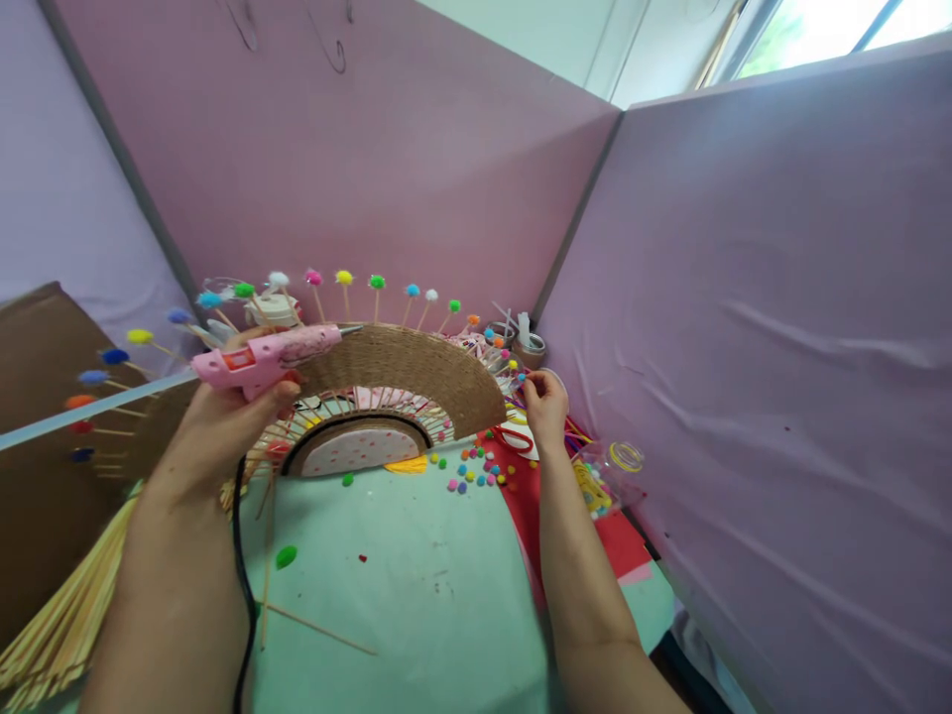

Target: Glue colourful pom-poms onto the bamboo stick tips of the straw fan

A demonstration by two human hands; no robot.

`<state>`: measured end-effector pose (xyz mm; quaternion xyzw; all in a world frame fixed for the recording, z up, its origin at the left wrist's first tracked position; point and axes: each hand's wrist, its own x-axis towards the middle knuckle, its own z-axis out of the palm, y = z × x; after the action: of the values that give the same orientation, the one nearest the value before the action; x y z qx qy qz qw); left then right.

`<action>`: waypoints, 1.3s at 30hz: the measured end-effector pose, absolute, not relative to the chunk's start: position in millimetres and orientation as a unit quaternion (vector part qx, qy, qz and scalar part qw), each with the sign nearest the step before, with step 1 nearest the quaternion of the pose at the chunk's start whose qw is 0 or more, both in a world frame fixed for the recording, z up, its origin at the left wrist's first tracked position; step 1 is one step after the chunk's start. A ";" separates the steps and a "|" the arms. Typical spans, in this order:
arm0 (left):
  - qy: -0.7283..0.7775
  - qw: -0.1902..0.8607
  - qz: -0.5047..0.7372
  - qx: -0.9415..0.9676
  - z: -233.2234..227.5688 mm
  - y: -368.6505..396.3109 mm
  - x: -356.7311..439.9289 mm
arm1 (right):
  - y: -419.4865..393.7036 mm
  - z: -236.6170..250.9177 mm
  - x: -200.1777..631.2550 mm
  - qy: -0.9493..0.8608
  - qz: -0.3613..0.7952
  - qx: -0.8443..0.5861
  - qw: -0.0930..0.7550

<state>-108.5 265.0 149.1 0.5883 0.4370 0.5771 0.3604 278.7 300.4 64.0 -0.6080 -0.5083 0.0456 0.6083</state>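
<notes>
My left hand (223, 426) is wrapped round a pink glue gun (272, 359), its nozzle pointing right and a long pale glue stick (96, 409) trailing out of the back. Behind it stands a fan-shaped craft piece with a brown woven band (423, 369), tipped with coloured pom-poms on thin sticks. Its inner half-circle (364, 446) is pale with pink dots and edged in black. At the band's right end, my right hand (546, 405) has its fingertips pinched at a small blue pom-pom (522, 378). Whether that pom-pom touches its stick I cannot tell.
Loose small pom-poms (480, 468) lie scattered on the green tabletop (416, 595). Red-handled scissors (513, 439), red sheets (621, 545) and a clear jar (625, 461) are at the right. A bundle of sticks (70, 605) lies left; a black cord (239, 575) hangs by my left forearm.
</notes>
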 end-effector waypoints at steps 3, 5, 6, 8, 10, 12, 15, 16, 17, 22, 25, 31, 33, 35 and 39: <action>0.437 0.358 0.581 0.586 147.1 266.9 -109.1 | 303.7 61.5 279.0 -0.512 0.059 -0.598 0.613; 0.434 0.359 0.583 0.586 145.6 267.9 -110.0 | 305.1 59.9 278.9 -0.513 0.072 -0.592 0.617; 0.432 0.359 0.584 0.586 145.1 268.2 -110.4 | 305.6 59.2 279.0 -0.513 0.078 -0.589 0.619; 0.429 0.355 0.584 0.591 144.7 268.2 -110.7 | 306.3 58.1 279.6 -0.511 0.086 -0.585 0.625; 0.427 0.347 0.580 0.601 145.0 267.5 -110.4 | 306.5 57.4 280.5 -0.508 0.088 -0.581 0.629; 0.424 0.344 0.576 0.609 146.0 266.6 -109.8 | 306.3 57.1 281.0 -0.509 0.087 -0.582 0.629; 0.416 0.351 0.578 0.608 147.4 265.8 -109.1 | 305.8 57.6 280.5 -0.509 0.087 -0.584 0.627; 0.415 0.353 0.579 0.606 147.7 265.7 -109.1 | 305.7 57.8 280.1 -0.508 0.088 -0.584 0.627; 0.415 0.354 0.580 0.605 147.9 265.8 -109.2 | 305.8 58.1 279.7 -0.507 0.089 -0.585 0.627; 0.426 0.362 0.575 0.598 147.7 265.4 -109.9 | 308.0 57.9 279.4 -0.503 0.099 -0.588 0.626; 0.426 0.368 0.575 0.594 147.4 265.1 -110.0 | 309.2 56.9 280.0 -0.511 0.106 -0.586 0.620; 0.429 0.367 0.578 0.589 144.4 267.6 -112.3 | 310.0 57.8 277.1 -0.502 0.137 -0.565 0.640; 0.431 0.370 0.580 0.584 143.3 268.3 -112.9 | 311.2 58.9 275.3 -0.497 0.144 -0.557 0.649; 0.427 0.377 0.583 0.579 142.9 268.5 -113.0 | 313.3 59.3 274.1 -0.492 0.151 -0.548 0.660; 0.413 0.377 0.584 0.589 143.0 268.9 -112.8 | 318.7 55.8 273.7 -0.477 0.171 -0.536 0.675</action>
<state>-112.8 268.9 143.0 0.5889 0.4131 0.5837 0.3766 273.7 318.7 55.8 -0.5355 -0.4773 0.1709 0.6754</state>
